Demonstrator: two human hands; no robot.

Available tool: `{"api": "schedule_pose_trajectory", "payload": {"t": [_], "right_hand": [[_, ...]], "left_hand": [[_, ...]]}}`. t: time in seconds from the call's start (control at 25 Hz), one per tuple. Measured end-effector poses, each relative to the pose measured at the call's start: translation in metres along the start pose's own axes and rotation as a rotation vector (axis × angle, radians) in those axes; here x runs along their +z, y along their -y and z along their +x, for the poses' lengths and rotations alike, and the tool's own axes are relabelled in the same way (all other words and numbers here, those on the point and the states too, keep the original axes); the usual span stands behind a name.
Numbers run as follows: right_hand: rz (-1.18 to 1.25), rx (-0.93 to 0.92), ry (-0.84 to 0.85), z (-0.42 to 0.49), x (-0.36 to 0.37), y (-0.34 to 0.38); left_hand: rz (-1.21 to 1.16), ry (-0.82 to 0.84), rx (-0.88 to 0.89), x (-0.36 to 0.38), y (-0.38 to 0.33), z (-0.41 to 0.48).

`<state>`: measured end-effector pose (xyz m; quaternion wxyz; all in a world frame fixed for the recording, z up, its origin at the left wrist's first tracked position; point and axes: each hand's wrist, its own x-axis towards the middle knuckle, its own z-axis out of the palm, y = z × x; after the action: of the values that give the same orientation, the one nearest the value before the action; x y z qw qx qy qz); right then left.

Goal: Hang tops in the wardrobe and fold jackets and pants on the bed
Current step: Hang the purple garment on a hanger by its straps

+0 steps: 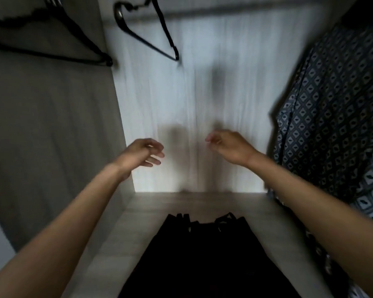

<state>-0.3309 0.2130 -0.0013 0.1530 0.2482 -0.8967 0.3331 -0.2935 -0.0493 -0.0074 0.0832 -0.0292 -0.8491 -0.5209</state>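
Both hands are raised inside the wardrobe (202,82), apart and holding nothing. The left hand (142,153) has its fingers loosely spread, and the right hand (226,147) has its fingers loosely curled, though blur softens both. A bare back panel shows between and above them. At 3 o'clock a patterned top (336,117) hangs, its edge just beside the right forearm. Empty black hangers sit at 12 o'clock (153,35) and 10 o'clock (52,39). A black garment (202,254) lies on the wardrobe floor (278,222) at 6 o'clock, between the forearms.
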Motion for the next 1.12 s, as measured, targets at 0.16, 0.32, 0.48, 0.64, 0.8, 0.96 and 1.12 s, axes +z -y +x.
{"api": "schedule_pose_trajectory", "payload": {"t": [0.16, 0.32, 0.48, 0.64, 0.8, 0.96, 1.12], "right_hand": [[0.257, -0.018, -0.158, 0.035, -0.054, 0.072], [0.565, -0.005, -0.316, 0.059, -0.103, 0.137], [0.681, 0.037, -0.101, 0.088, -0.133, 0.207], [0.722, 0.207, 0.023, 0.122, -0.123, 0.265], [0.767, 0.345, 0.031, 0.153, -0.094, 0.279], [1.037, 0.317, -0.045, 0.174, -0.076, 0.277], [1.026, 0.277, -0.154, 0.194, -0.077, 0.273]], "left_hand": [[-0.153, -0.082, 0.185, -0.057, -0.069, -0.005], [-0.315, -0.128, 0.331, -0.097, -0.11, -0.011], [-0.292, -0.169, 0.468, -0.12, -0.13, -0.013], [-0.25, -0.152, 0.464, -0.133, -0.135, -0.012], [-0.239, -0.099, 0.411, -0.142, -0.129, -0.01], [-0.308, -0.041, 0.404, -0.147, -0.124, -0.009], [-0.308, -0.016, 0.416, -0.147, -0.122, -0.003]]}}
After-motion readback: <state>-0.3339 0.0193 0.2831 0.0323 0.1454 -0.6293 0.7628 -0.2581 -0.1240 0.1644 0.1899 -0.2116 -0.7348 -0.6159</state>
